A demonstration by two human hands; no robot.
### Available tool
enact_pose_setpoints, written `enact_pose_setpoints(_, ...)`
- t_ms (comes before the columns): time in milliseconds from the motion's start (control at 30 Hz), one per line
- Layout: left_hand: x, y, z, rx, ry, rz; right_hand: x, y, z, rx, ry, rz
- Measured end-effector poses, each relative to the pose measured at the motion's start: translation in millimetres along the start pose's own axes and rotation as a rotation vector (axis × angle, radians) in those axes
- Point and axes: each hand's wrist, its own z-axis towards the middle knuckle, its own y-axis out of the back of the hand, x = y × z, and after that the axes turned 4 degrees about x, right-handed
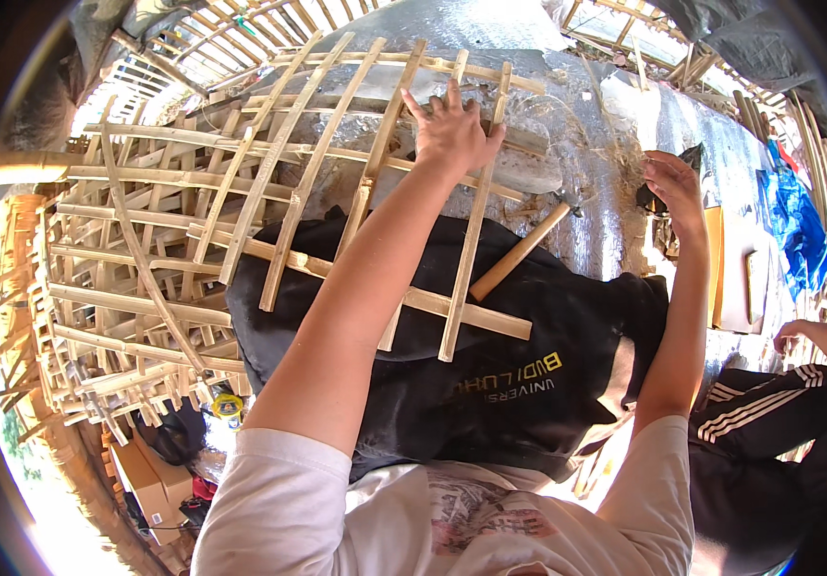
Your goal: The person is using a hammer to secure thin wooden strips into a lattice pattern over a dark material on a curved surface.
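Observation:
My left hand (pixel 454 132) lies with fingers spread over the upper right part of a bamboo lattice (pixel 382 144), touching its split strips. The strips cross each other, and the near ones rest over a black cloth (pixel 500 394) on my lap. Off to the right, my right hand (pixel 675 190) is raised away from the lattice with its fingers curled together. Whatever it holds, if anything, is too small to make out. A dark object (pixel 652 200) sits just beside it, its kind unclear. Between the hands, a short wooden stick (pixel 519 252) lies slanted on the cloth.
More stacked bamboo lattices (pixel 135 278) fill the left side. A yellow tape measure (pixel 227 407) and cardboard boxes (pixel 149 490) are at lower left. Another person in striped black trousers (pixel 764 408) sits close on my right, near a blue tarp (pixel 798 235). Grey sheeting (pixel 591 206) covers the ground ahead.

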Motion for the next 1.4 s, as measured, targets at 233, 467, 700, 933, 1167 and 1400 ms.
enact_pose_setpoints(233, -2, 0, 2, 0.012, 0.005, -0.006, 7, -8, -4, -0.048, -0.006, -0.094)
enact_pose_setpoints(467, -2, -4, 4, 0.002, 0.006, -0.019, 4, -8, -3, -0.072, -0.025, -0.128)
enact_pose_setpoints(700, 3, -8, 9, -0.032, -0.028, -0.16, 0, -5, -1, -0.044, -0.032, -0.13)
enact_pose_setpoints(933, 5, -10, 6, -0.152, 0.071, -0.207, -5, 1, 3, -0.019, -0.013, -0.159)
enact_pose_setpoints(1167, -2, 3, 3, -0.076, 0.053, -0.235, 26, -61, 26, -0.2, 0.172, -0.366)
enact_pose_setpoints(1400, 2, -3, 3, -0.135, 0.08, -0.248, 35, -187, 67, -0.019, 0.376, -0.434)
